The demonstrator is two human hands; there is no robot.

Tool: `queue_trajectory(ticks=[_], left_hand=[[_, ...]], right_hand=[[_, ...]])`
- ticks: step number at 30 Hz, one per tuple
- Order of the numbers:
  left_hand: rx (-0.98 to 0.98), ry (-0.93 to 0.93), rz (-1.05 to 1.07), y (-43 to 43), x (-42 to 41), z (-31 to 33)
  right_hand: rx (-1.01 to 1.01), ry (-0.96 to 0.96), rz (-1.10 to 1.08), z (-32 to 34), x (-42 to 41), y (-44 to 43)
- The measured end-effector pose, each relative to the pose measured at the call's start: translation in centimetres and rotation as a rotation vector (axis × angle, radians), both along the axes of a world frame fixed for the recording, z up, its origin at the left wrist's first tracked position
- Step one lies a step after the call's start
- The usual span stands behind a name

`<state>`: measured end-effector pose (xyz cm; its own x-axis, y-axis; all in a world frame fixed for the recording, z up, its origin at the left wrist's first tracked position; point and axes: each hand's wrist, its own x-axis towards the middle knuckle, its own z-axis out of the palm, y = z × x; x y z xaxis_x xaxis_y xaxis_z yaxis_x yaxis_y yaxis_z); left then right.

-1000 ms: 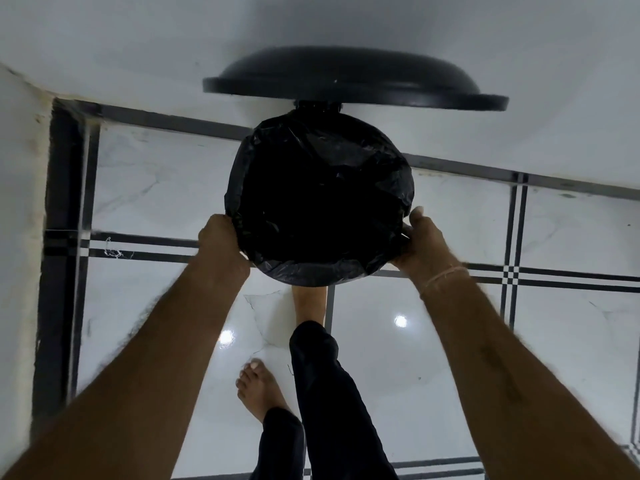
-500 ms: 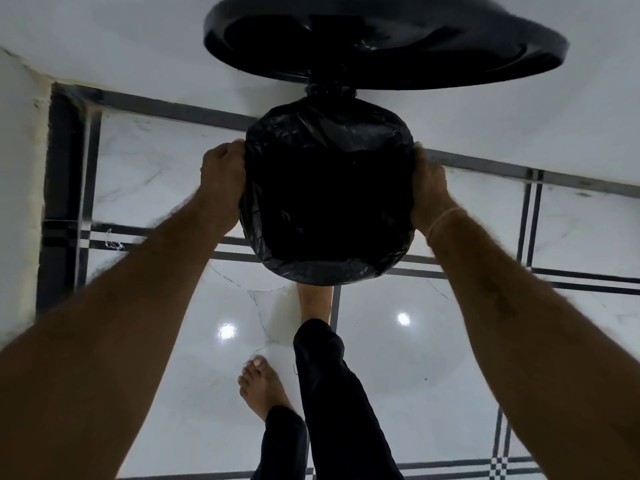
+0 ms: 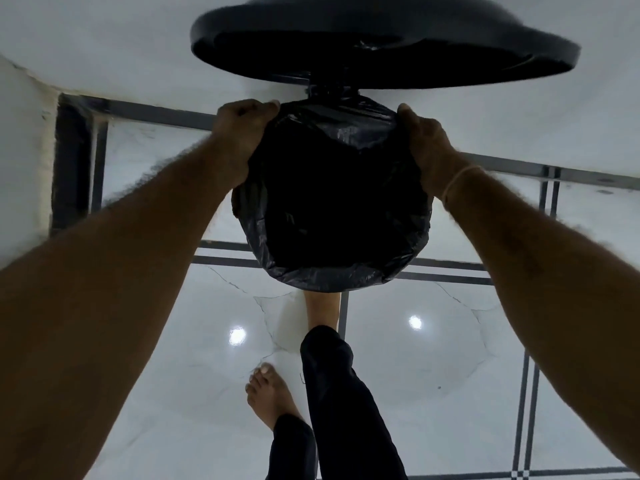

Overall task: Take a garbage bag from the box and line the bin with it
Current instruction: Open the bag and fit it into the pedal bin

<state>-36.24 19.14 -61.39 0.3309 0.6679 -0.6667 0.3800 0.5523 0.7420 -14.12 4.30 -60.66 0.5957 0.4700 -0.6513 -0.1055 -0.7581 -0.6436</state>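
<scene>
Evidently the left hand (image 3: 239,133) and, across the bin (image 3: 332,275), the right hand (image 3: 427,143) each pinch the garbage bag (image 3: 332,202) folded over the far rim, thin, slippery film best gripped at its hem.

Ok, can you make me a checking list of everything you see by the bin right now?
Surface: white tiled floor with dark lines, shiny light spots.
Job's things: black garbage bag pulled over the bin's rim; lid raised behind it. Box: nothing seen.
Clutter: nothing seen.
Hands: left hand and right hand grip the bag's edge at the far rim.
Cables: nothing seen.
Surroundings: white wall; one bare foot on the floor, the other tucked under the bin's front.
</scene>
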Motion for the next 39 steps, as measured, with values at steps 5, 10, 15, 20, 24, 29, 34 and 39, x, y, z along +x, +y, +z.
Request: queue_trajectory(ticks=[5, 10, 15, 20, 24, 29, 34, 39], left_hand=[[-0.18, 0.017, -0.06, 1.4, -0.1, -0.4], [-0.242, -0.017, -0.086, 1.2, -0.4, -0.3], [-0.237, 0.037, -0.115, 0.9, -0.3, -0.3], [-0.177, -0.04, 0.056, 0.3, -1.4, -0.2], [-0.152, -0.056, 0.033, -1.0, -4.1, -0.5], [-0.202, -0.108, 0.102, -2.3, -4.5, -0.9], [-0.22, -0.088, 0.178, -2.3, -4.0, -1.2], [-0.208, -0.059, 0.313, -4.7, -6.8, -0.3]], right_hand=[[0.029, 0.131, -0.032, -0.3, 1.4, 0.4], [0.213, 0.308, 0.045, -0.3, 1.0, 0.1], [0.161, 0.456, 0.179, -0.3, 2.9, 0.1], [0.142, 0.313, 0.003, -0.5, 3.2, -1.0], [0.225, 0.076, -0.131, -0.4, 1.9, -3.1], [0.124, -0.185, -0.026, -1.2, -0.5, -3.5], [0.041, 0.038, -0.094, 0.5, -0.3, -2.1], [0.091, -0.137, -0.275, 0.3, -1.3, -7.0]])
